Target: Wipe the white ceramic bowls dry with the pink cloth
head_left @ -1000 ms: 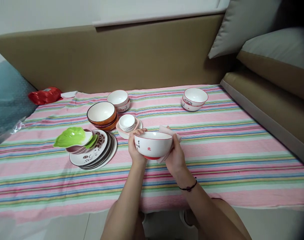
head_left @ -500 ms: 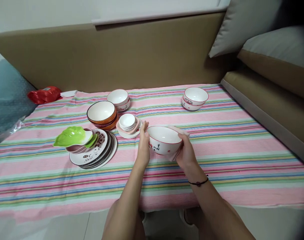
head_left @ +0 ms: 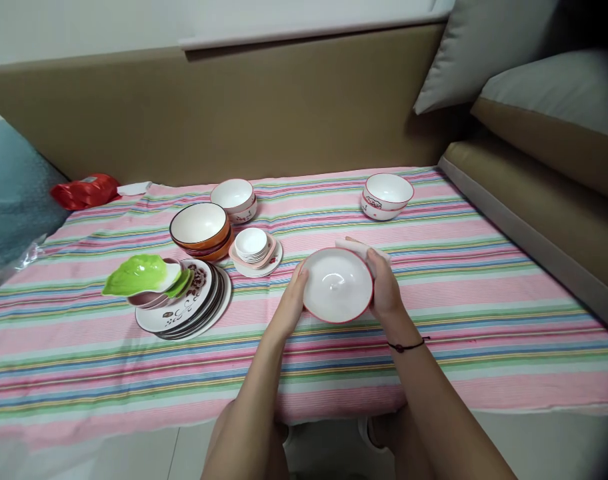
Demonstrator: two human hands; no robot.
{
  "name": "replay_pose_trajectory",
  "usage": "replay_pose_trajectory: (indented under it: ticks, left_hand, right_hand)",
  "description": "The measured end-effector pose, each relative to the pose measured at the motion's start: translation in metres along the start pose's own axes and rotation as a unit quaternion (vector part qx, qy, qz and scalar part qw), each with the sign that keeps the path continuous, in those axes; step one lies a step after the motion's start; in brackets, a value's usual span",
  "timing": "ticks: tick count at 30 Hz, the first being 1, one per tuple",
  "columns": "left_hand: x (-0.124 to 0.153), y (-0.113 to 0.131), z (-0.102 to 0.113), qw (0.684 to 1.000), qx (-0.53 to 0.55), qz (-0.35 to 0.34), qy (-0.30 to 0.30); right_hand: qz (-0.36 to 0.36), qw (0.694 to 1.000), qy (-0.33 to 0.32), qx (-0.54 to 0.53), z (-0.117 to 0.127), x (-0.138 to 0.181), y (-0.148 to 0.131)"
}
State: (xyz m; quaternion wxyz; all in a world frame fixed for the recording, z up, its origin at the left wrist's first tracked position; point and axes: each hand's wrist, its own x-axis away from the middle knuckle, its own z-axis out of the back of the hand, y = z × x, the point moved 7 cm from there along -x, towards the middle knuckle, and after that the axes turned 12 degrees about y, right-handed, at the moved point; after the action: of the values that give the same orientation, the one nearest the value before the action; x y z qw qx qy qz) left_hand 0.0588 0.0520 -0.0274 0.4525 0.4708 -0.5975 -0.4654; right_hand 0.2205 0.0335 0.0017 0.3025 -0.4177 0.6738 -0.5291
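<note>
A white bowl [head_left: 337, 287] with a red rim is held above the striped cloth, its inside tilted toward me. On its left side my left hand [head_left: 293, 297] grips the wall, thumb at the rim. My right hand [head_left: 385, 283] is closed on the opposite side, with a pale cloth [head_left: 367, 252] pressed between it and the bowl's outer wall. Most of the fingers are hidden behind the bowl. Just left of my left hand are small white dishes [head_left: 251, 243] stacked on a pink dish and a plate.
Two stacked white bowls [head_left: 388, 190] stand at the back right, another such pair [head_left: 234, 197] at the back left. Orange-brown bowls [head_left: 202, 230], stacked plates [head_left: 217, 313] and a green leaf-shaped dish [head_left: 139, 275] sit at left. Cushions [head_left: 559, 100] lie at right.
The bowl has tipped so that its inside now faces me, where its printed outer side showed before. Both hands have turned with it and shifted slightly right.
</note>
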Motion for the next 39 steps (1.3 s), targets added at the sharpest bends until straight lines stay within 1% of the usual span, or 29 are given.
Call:
replay_pose_trajectory:
  ticks: [2,5,8,11,13,16,18,21,24,26,27,29,32,36,37,39]
  left_hand:
    - [0.001,0.008,0.0,1.0,-0.016,-0.02,-0.018]
    - [0.004,0.008,0.0,0.999,-0.016,0.007,-0.034]
    - [0.008,0.001,-0.002,0.998,-0.012,0.032,-0.052]
    - [0.009,-0.006,-0.003,0.997,0.01,0.058,-0.042]
    - [0.007,-0.01,-0.001,0.996,0.039,0.076,-0.015]
    - [0.002,-0.012,0.005,0.99,0.106,0.086,0.041]
    - [-0.002,-0.012,0.01,0.98,0.148,0.095,0.089]
    - [-0.004,-0.015,0.017,0.962,0.181,0.128,0.161]
    - [-0.002,-0.015,0.019,0.948,0.202,0.163,0.186]
    - [-0.002,-0.012,0.017,0.946,0.214,0.164,0.18]
    - [-0.003,-0.011,0.017,0.947,0.217,0.16,0.173]
    - [-0.004,-0.01,0.015,0.953,0.215,0.151,0.151]
    - [-0.004,-0.01,0.009,0.967,0.188,0.145,0.093]
    - [0.005,-0.005,-0.005,0.984,0.126,0.121,-0.019]
    - [0.008,-0.003,-0.007,0.986,0.109,0.117,-0.039]
    - [0.011,-0.001,-0.008,0.99,0.071,0.109,-0.055]
  right_hand:
    - [-0.034,0.998,-0.048,-0.009,-0.004,0.0,0.002]
    - [-0.08,0.993,-0.088,-0.011,-0.007,0.002,0.004]
    - [-0.136,0.984,-0.115,-0.005,-0.008,0.006,0.008]
    - [-0.151,0.981,-0.117,0.024,-0.007,0.007,0.01]
    - [-0.134,0.985,-0.107,0.031,-0.006,0.005,0.007]
    - [-0.078,0.993,-0.09,-0.012,-0.005,0.002,-0.002]
    - [-0.045,0.995,-0.079,-0.049,-0.006,0.002,-0.006]
    - [-0.004,0.996,-0.055,-0.065,-0.011,0.008,-0.003]
    - [0.059,0.996,-0.033,-0.056,-0.019,0.021,-0.002]
    - [0.093,0.995,-0.019,-0.042,-0.022,0.027,-0.003]
    - [0.097,0.995,-0.013,-0.035,-0.022,0.028,-0.004]
    - [0.08,0.996,-0.002,-0.037,-0.019,0.025,-0.003]
    - [0.025,0.997,0.015,-0.077,-0.007,0.011,-0.001]
    - [-0.081,0.988,0.053,-0.12,0.016,-0.007,0.011]
    - [-0.104,0.986,0.052,-0.123,0.019,-0.009,0.013]
    - [-0.138,0.983,0.024,-0.114,0.02,-0.01,0.016]
